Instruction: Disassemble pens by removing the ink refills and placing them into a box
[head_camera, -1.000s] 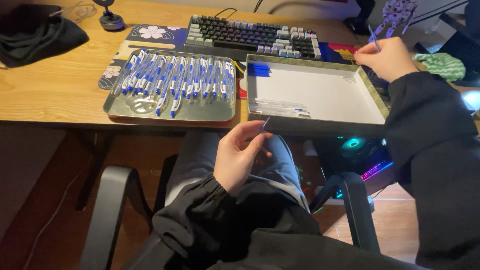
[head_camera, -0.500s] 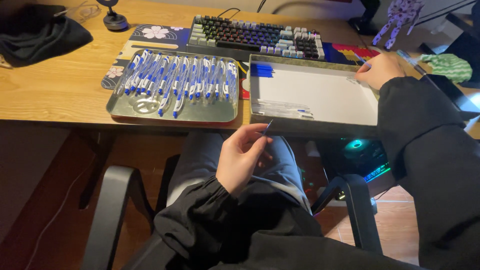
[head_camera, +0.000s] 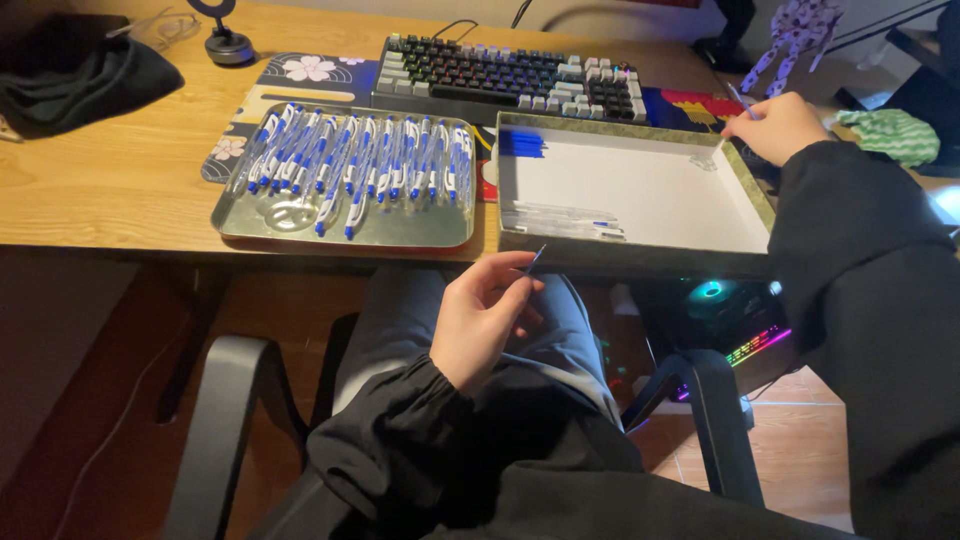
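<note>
– Left hand (head_camera: 485, 320)?
– Palm up over the lap, fingers curled, thumb and forefinger pinched; sleeve black.
– Right hand (head_camera: 775, 128)?
– Arm stretched forward; fingers closed in a pinch.

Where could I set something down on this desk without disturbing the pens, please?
Bare wood lies left of the metal tray, below the black cloth. The white box floor is mostly free between the blue caps and clear barrels. The tray is packed with pens.
</note>
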